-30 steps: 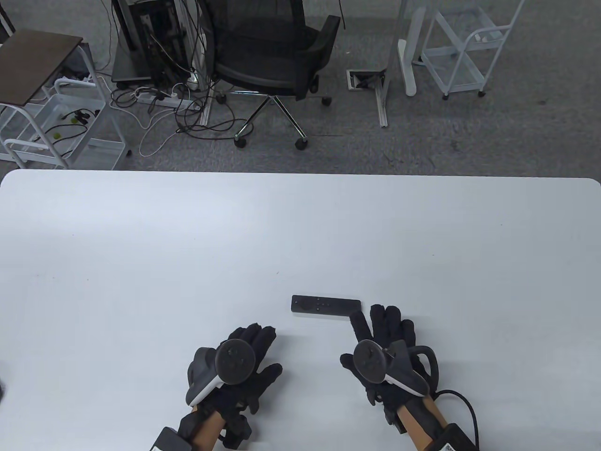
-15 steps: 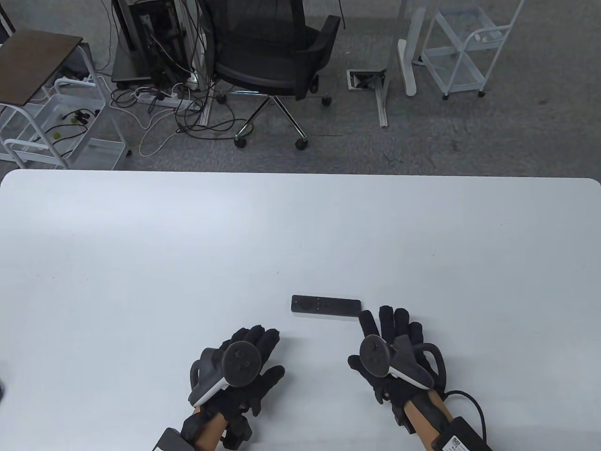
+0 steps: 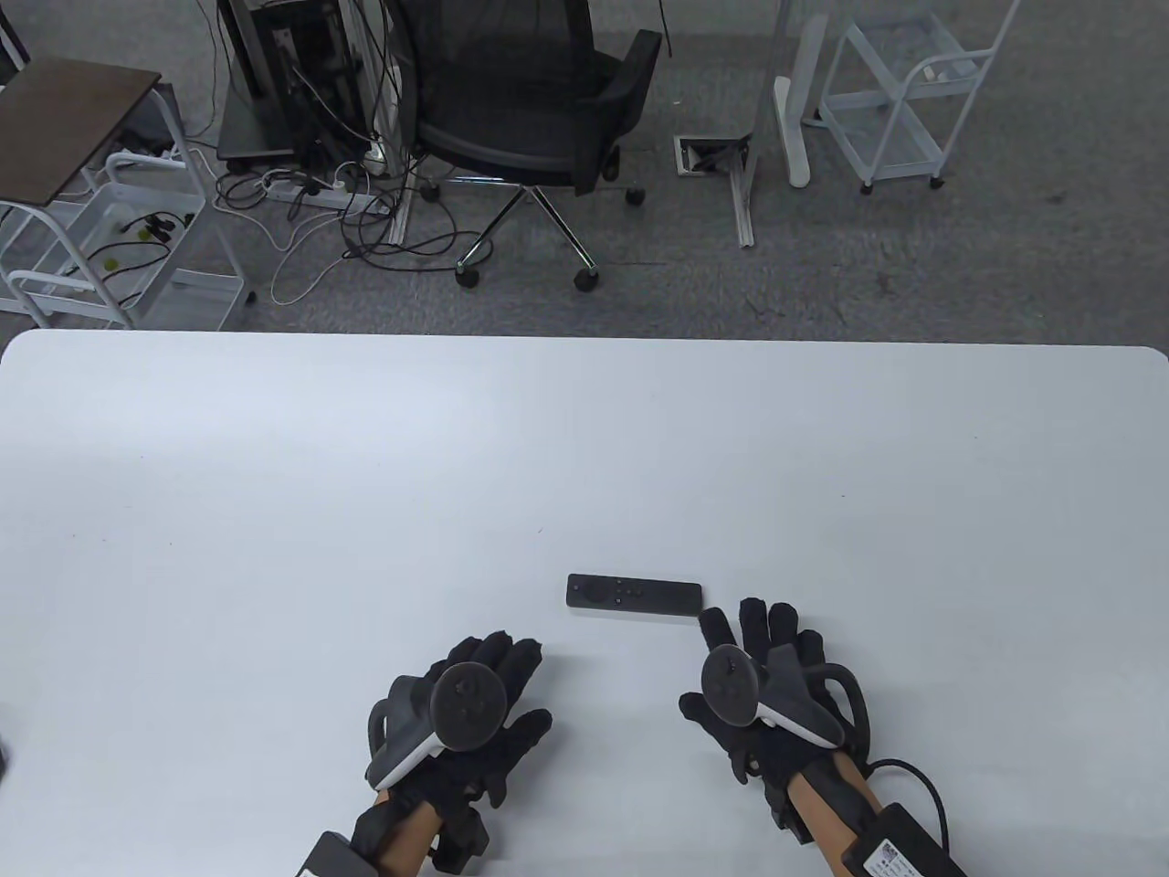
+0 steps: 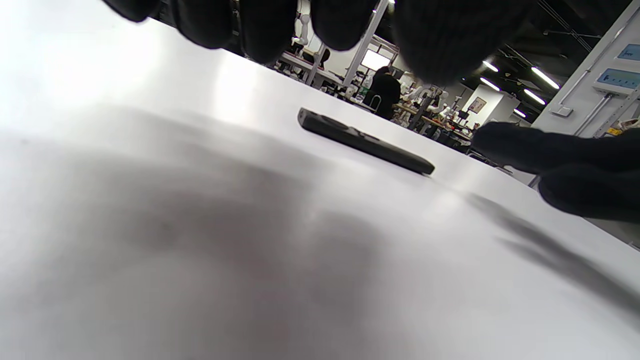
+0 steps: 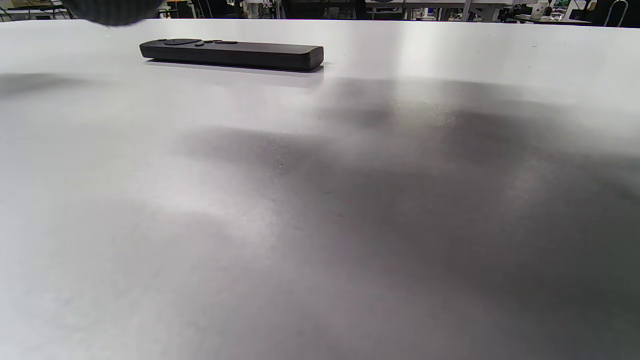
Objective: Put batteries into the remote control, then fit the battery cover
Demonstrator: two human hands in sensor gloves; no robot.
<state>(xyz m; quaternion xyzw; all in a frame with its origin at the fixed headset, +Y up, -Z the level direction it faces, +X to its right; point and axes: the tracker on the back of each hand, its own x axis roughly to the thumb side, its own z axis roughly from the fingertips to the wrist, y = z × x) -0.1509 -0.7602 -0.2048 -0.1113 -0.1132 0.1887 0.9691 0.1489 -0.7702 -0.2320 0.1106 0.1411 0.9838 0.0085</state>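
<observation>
White worktop (image 3: 274,502) fronts a grey floor holding an office chair (image 3: 530,100).

Table view: remote control (image 3: 634,595) lies button-side up at 6 o'clock on the worktop, its cover presumably fitted, so both hands rest idle. Left hand (image 3: 466,722) at 7 o'clock: grip released, holding nothing. Right hand (image 3: 767,694) at 5 o'clock: grip released, fingertips just beside the remote's end.

Left wrist view: remote lies flat, untouched.

Right wrist view: same, well apart.
</observation>
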